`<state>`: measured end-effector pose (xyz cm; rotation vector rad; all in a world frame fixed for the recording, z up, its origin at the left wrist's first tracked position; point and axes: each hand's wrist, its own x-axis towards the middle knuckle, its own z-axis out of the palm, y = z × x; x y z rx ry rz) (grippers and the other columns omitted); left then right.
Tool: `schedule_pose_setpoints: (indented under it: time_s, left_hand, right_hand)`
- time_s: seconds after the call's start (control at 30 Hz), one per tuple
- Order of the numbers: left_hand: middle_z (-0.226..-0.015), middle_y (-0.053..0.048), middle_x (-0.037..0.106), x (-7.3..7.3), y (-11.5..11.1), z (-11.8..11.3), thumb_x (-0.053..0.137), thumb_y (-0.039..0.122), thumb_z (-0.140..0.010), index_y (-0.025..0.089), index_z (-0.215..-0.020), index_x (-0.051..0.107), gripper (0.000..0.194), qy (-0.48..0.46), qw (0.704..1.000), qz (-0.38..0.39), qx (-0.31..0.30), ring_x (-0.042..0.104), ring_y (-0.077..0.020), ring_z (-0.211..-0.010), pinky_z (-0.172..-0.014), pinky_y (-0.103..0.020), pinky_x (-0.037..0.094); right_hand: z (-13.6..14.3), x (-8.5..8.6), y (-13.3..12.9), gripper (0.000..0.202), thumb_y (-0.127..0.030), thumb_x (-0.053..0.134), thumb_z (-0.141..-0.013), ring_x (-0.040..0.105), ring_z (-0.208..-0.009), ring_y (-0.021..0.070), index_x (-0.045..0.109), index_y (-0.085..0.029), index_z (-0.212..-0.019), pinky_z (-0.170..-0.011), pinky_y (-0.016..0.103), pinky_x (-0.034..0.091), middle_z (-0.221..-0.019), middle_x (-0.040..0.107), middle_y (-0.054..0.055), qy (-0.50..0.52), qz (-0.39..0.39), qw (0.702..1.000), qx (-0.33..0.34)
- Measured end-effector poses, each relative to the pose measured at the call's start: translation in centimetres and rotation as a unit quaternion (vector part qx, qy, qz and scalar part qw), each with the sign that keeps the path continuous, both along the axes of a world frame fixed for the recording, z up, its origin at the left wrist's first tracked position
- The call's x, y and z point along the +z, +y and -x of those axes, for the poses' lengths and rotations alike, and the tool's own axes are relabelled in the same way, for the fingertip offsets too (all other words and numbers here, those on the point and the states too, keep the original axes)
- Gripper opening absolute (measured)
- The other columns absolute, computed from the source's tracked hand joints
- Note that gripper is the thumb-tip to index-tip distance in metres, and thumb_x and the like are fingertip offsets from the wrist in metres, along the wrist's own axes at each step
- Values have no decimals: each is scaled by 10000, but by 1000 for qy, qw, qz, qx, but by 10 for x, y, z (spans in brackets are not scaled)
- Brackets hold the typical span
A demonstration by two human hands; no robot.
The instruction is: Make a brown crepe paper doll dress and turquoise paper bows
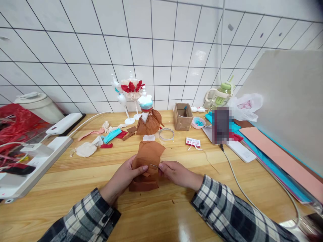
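My left hand (130, 171) pinches a piece of brown fabric (149, 153), with the thumb on top and the other fingers behind it. The piece hangs just above the table, its lower part folded over. At its right edge my right hand (174, 170) is closed around what look like small scissors (153, 165); only the thin metal blades show, lying over the fabric, and the handles are hidden in my fingers. Just beyond stands a small white dress form (145, 101) with a light blue top band and a gathered brown skirt (148, 123).
Two more white forms (121, 99) stand behind. Fabric scraps (86, 149) lie left, near a power strip (37, 168). A metal ring (166, 134), a cardboard box (183, 117), a pink bowl (198, 122) and a small red-white packet (193, 142) sit ahead. Coloured sheets (282, 154) lie right.
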<state>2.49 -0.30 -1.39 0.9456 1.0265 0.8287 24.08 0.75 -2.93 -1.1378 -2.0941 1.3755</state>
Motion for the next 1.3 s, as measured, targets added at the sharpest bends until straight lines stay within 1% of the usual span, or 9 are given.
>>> schedule_pose_setpoints:
  time_s: [0.17,0.4,0.5,0.6,0.8,0.97,1.1,1.2,1.3]
  left_hand:
    - [-876,-36,735,-1,0,0,762,230,-699,178,-1117,578,460,-10,1000,-1,-12,675,-180,-742,-667,-259,522]
    - [-773,-12,727,4,-1,-2,773,251,-681,169,-1034,594,404,0,1000,8,-5,672,-179,-706,-667,-263,531]
    - [-889,-45,736,4,-2,-1,727,301,-734,164,-1060,588,379,-17,1000,1,3,681,-190,-738,-706,-290,541]
    - [-983,-68,730,3,-2,0,719,292,-742,171,-1119,568,424,-25,1000,3,13,686,-187,-732,-690,-288,545]
    - [-910,-55,743,0,-2,-1,756,274,-700,176,-1138,559,490,0,1000,-2,12,684,-183,-665,-640,-289,547]
    - [-970,-44,737,-3,-2,-1,759,251,-699,185,-1073,584,418,11,1000,-27,-2,688,-193,-795,-714,-281,542]
    - [-1011,-57,729,-2,-2,-1,750,266,-709,179,-1096,573,434,15,999,-29,-2,686,-217,-861,-755,-300,539]
    - [-1053,-71,717,0,-3,-3,726,299,-731,181,-1140,550,461,0,1000,-22,19,686,-240,-889,-783,-336,539]
    - [-1059,-76,714,1,-3,-4,716,314,-736,184,-1140,545,457,-9,999,-14,48,695,-247,-859,-752,-343,548]
  right_hand:
    - [0,-1,0,501,-535,256,-949,463,-643,116,564,-173,-790,-602,232,354,-676,510,-12,-17,-14,1000,0]
    - [0,1,2,483,-501,260,-957,477,-661,124,554,-170,-764,-620,244,350,-686,527,-4,-32,-30,999,8]
    - [0,3,2,485,-506,257,-955,466,-651,121,541,-170,-751,-615,242,348,-671,510,-8,-28,-27,999,4]
    - [-1,4,1,500,-529,243,-950,452,-643,119,531,-170,-754,-608,241,350,-667,494,-10,-14,-18,1000,-4]
    - [0,3,-1,542,-580,229,-933,466,-660,127,533,-164,-763,-613,248,366,-681,494,-2,6,9,1000,-2]
    - [1,-1,-1,535,-597,248,-923,455,-642,120,516,-166,-752,-598,244,363,-679,494,-5,20,28,999,-6]
    - [1,1,-1,542,-607,262,-915,458,-648,122,511,-165,-726,-609,248,363,-677,499,-3,12,27,1000,-5]
    - [1,4,-1,553,-621,261,-908,450,-632,119,507,-164,-718,-595,243,355,-657,485,-8,14,39,999,-7]
    - [1,5,-2,565,-631,248,-905,422,-587,108,520,-167,-734,-559,232,336,-611,450,-23,24,63,998,-4]
